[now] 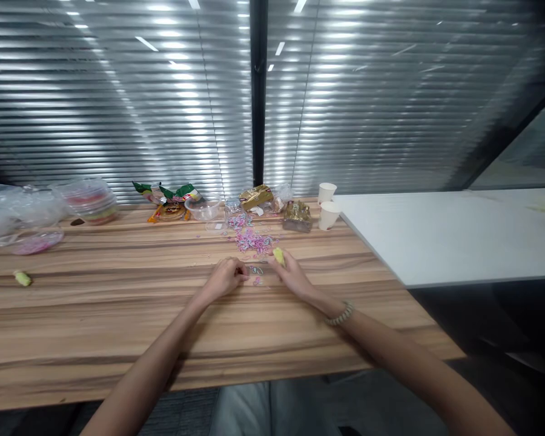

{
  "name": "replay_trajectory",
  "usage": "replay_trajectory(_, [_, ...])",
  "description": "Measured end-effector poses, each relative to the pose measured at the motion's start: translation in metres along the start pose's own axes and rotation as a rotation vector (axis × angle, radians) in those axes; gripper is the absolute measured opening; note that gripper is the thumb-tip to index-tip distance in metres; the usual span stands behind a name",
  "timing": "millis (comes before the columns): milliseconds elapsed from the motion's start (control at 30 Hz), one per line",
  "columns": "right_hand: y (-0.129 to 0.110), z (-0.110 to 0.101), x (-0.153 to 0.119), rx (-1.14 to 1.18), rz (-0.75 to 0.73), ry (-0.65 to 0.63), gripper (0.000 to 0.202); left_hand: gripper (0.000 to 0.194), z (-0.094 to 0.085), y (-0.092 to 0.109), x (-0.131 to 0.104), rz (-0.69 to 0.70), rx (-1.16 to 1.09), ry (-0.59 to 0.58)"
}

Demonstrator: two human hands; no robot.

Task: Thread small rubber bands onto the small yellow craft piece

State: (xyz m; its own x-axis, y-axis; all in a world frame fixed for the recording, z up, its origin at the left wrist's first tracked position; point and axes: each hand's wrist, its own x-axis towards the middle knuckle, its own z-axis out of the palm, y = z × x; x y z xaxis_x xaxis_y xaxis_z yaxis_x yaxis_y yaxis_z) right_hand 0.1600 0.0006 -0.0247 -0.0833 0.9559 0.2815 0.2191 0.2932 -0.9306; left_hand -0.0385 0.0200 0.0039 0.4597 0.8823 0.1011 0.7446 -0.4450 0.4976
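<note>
Two bare arms reach across a wooden table [95, 315], the left hand [224, 278] loosely curled beside a few small pastel pieces [256, 275], its grip hidden. The right hand [293, 275], wearing a beaded bracelet [340, 315], pinches a yellow object [278, 255]. Beyond lie a pile of pastel pieces [253, 241], snack packets [170, 200] and paper cups [327, 204]; picking singly suits such tiny bits.

Wooden table before a blind-covered glass wall.
The wooden table [95, 315] stands against closed horizontal blinds [118, 109] that reflect ceiling lights. A dark mullion [258, 91] rises behind it; a white table [445, 236] abuts its right side.
</note>
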Motion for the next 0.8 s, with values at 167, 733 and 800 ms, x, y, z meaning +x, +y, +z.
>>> replay_trajectory(167, [-0.002, 0.002, -0.002, -0.074, -0.061, -0.158, 0.034, 0.012, 0.004, 0.007, 0.002, 0.082, -0.150, 0.118])
replay_trajectory(733, [0.000, 0.003, 0.003, 0.069, -0.023, -0.078, 0.023, 0.031, 0.005, 0.035, -0.003, -0.070, -0.943, -0.159])
replay_trajectory(800, [0.003, 0.002, 0.004, 0.014, -0.027, -0.042, 0.024, 0.034, 0.002, 0.035, -0.005, -0.113, -0.916, -0.286])
